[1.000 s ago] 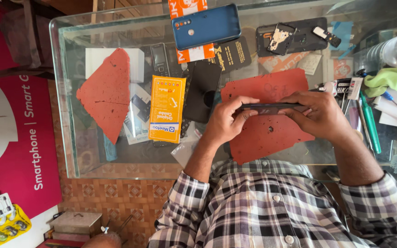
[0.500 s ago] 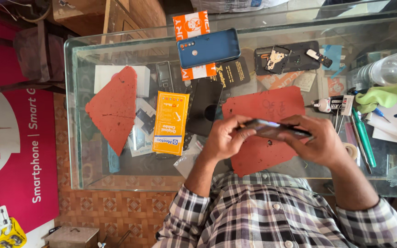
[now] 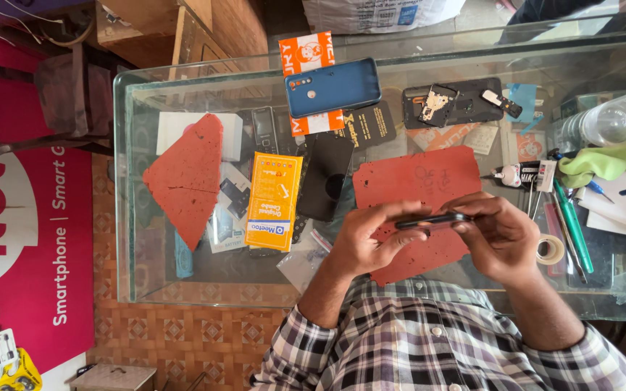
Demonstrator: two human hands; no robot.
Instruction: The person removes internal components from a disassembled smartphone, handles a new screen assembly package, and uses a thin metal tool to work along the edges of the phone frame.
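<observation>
So the biggest thing here is the glass worktop (image 3: pixel 182 80), a see-through display case with a bunch of stuff visible inside it too. On top, right in the middle, lies a red mat (image 3: pixel 414 181), and there's a second red mat piece (image 3: pixel 186 177) off toward the far left end, kind of pointed in shape. Between the two sits an orange-yellow box (image 3: pixel 275 200) and, just beside it, a black phone (image 3: pixel 325 177) lying flat. Further back there's a blue phone back cover (image 3: pixel 332 87) resting over an orange and white card, and next to that an opened-up dark phone frame (image 3: pixel 454 103) with its insides showing.

On the right end: a green cloth (image 3: pixel 603 163), a clear plastic bottle (image 3: pixel 614 119) lying on its side, a green pen (image 3: pixel 572 224), and a small roll of tape (image 3: pixel 549 249).

The person, in a plaid shirt, has both hands over the middle red mat. The left hand (image 3: pixel 364 242) and right hand (image 3: pixel 498 235) are both pinching a thin dark phone (image 3: pixel 432 220), held edge-on above the mat, not touching it. Left grip is closed on the one end with the thumb under and fingers on top; right grip is clamped on the other end. Can't tell which face of the phone points up from this angle.
</observation>
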